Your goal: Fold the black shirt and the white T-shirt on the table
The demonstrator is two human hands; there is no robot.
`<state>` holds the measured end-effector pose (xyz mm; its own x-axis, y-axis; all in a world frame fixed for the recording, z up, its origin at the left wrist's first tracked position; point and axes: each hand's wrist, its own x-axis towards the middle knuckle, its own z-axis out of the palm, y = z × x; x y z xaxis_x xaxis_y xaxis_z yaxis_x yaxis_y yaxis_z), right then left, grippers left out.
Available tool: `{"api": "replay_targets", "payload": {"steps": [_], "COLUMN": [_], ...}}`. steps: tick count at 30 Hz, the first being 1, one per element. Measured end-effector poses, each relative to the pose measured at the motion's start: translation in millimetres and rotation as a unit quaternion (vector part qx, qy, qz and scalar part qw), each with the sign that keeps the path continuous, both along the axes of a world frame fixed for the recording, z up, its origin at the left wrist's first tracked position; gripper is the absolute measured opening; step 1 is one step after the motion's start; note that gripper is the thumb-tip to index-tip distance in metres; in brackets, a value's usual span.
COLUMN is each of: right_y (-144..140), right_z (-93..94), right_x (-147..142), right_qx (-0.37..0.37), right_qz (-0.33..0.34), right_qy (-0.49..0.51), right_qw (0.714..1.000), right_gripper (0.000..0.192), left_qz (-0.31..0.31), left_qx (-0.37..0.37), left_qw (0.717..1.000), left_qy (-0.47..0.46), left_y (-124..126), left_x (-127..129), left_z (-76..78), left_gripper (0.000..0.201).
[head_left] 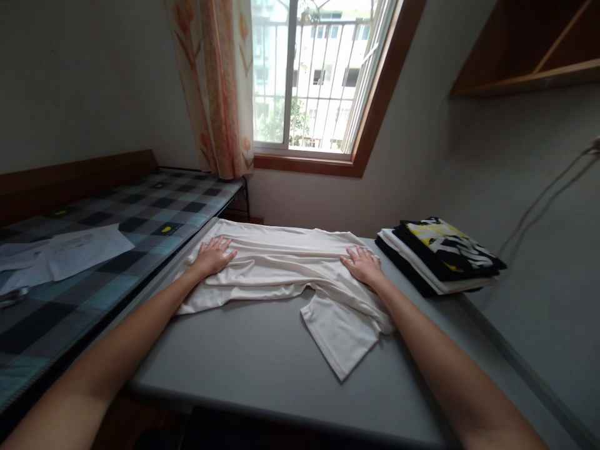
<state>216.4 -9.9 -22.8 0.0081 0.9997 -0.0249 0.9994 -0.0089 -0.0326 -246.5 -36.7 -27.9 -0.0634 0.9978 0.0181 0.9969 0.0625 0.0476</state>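
A white short-sleeved T-shirt (276, 256) lies spread sideways across the grey table (244, 356), with creases running along its length. One sleeve (344, 331) points toward the table's front edge. My left hand (214, 257) rests flat on the shirt's left part, near the hem, fingers apart. On the right, my right hand (363, 265) lies on the cloth by the shoulder end, its fingers spread as well. Neither hand grips the fabric. The far sleeve cannot be made out.
A stack of folded clothes (435, 256), black, white and yellow-printed, sits at the table's right side by the wall. To the left is a bed with a checked mattress (94, 300) and loose papers (84, 250). A curtain (225, 87) hangs beside the barred window (319, 81).
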Motion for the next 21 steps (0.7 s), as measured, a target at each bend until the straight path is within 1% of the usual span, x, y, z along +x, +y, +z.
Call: {"api": "replay_targets", "payload": {"steps": [6, 9, 11, 13, 15, 17, 19, 21], "right_y": [32, 37, 32, 22, 9, -7, -23, -37], "right_z": [0.8, 6.1, 10.4, 12.9, 12.2, 8.5, 3.1, -2.1], "right_x": [9, 3, -6, -16, -24, -28, -28, -26], "right_qx": [-0.011, 0.03, 0.066, 0.074, 0.053, 0.022, -0.007, -0.03], "right_qz": [-0.026, -0.028, -0.012, 0.01, 0.018, 0.008, -0.009, -0.017], "right_qy": [0.007, -0.03, -0.057, -0.061, -0.042, -0.018, -0.004, -0.001], "right_qw": [1.0, 0.999, 0.996, 0.995, 0.998, 1.0, 1.0, 0.999], "right_gripper": [0.067, 0.063, 0.055, 0.051, 0.056, 0.068, 0.078, 0.083], "left_qz": [-0.025, -0.033, -0.02, 0.0, 0.009, 0.012, 0.018, 0.026], "left_qx": [0.006, 0.001, 0.007, 0.043, 0.075, 0.066, 0.035, 0.023], "left_qw": [1.0, 0.999, 1.0, 0.999, 0.997, 0.998, 0.999, 0.999], "left_qy": [0.001, 0.004, 0.014, 0.029, 0.033, 0.02, 0.008, 0.006], "left_y": [43, 59, 63, 61, 53, 40, 24, 8], "left_x": [-4, -3, 2, 10, 19, 26, 29, 27], "left_z": [-7.1, -5.0, -0.3, 5.2, 8.7, 9.0, 6.2, 2.1], "left_gripper": [0.069, 0.067, 0.065, 0.061, 0.056, 0.057, 0.064, 0.072]}}
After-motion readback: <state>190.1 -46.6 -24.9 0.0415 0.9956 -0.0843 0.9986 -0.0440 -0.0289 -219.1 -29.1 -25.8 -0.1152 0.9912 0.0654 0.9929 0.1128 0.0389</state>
